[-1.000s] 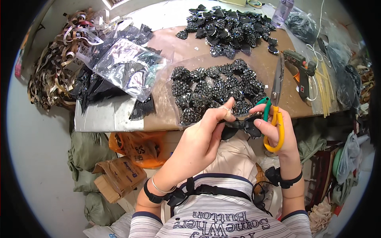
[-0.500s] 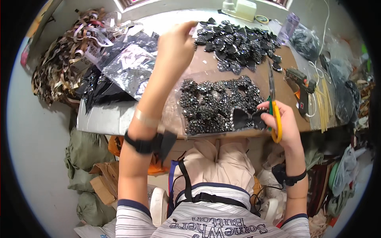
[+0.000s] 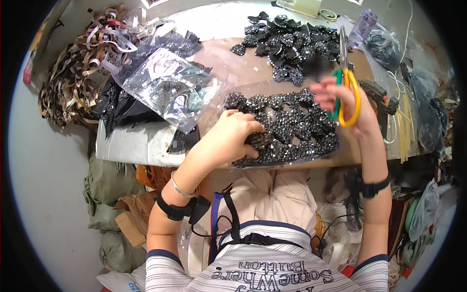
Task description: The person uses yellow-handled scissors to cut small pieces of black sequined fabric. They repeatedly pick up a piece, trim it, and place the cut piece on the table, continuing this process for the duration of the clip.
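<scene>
My right hand (image 3: pixel 351 104) has a pair of scissors (image 3: pixel 350 95) with yellow and green handles hooked in it, blades pointing away from me. Its other fingers are stretched out. Just beyond those fingertips, a dark blurred thing (image 3: pixel 318 67) is in mid-air, apart from the hand, near the pile of black bows (image 3: pixel 287 44). My left hand (image 3: pixel 231 136) curls its thumb and fingers round a black sequined bow (image 3: pixel 259 141) at the left side of the packed bows (image 3: pixel 296 126). These lie close together on a clear plastic sheet (image 3: pixel 333 152) at the table's near edge.
Clear plastic bags (image 3: pixel 170 87) and black fabric pieces (image 3: pixel 126 109) lie left. Ribbon strips (image 3: pixel 87 63) heap up beyond them. A glue gun (image 3: pixel 377 92), glue sticks (image 3: pixel 404 131) and a white cable (image 3: pixel 401 82) lie right. A purple bottle (image 3: pixel 363 27) stands at the back right.
My left hand came down from the far side of the table onto the packed bows. My right hand rose away from me with the scissors and let go of the black bow it held.
</scene>
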`<state>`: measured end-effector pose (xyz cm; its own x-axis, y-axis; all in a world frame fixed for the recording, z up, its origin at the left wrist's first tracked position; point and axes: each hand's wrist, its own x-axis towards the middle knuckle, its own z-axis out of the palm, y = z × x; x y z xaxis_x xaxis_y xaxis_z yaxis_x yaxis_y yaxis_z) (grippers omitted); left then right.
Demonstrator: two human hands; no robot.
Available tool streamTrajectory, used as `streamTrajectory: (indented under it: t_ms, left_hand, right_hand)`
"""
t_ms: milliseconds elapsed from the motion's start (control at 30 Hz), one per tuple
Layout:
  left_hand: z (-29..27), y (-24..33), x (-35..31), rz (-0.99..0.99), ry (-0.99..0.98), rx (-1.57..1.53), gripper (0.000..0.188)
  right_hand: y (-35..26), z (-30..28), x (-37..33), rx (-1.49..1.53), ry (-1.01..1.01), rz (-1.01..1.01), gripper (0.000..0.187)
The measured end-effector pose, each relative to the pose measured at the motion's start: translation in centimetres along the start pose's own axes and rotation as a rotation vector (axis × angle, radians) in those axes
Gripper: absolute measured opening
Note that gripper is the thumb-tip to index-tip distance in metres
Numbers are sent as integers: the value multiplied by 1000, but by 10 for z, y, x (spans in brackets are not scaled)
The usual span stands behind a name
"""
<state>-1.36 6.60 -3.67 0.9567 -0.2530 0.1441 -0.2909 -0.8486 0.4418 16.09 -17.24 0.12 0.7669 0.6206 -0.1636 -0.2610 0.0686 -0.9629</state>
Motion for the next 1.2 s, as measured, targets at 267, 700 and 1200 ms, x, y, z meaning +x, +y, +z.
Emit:
streamTrajectory:
  t_ms: [267, 700, 1200]
  left_hand:
    - [-9, 26, 17, -525, 204, -627, 22]
    - [12, 97, 2, -165, 683, -443, 17]
    - [15, 107, -1, -234, 592, -499, 14]
  right_hand:
    - [41, 23, -68, -61, -30, 75, 24]
    - [51, 49, -108, 306, 172, -52, 35]
    - [51, 46, -121, 265, 66, -74, 36]
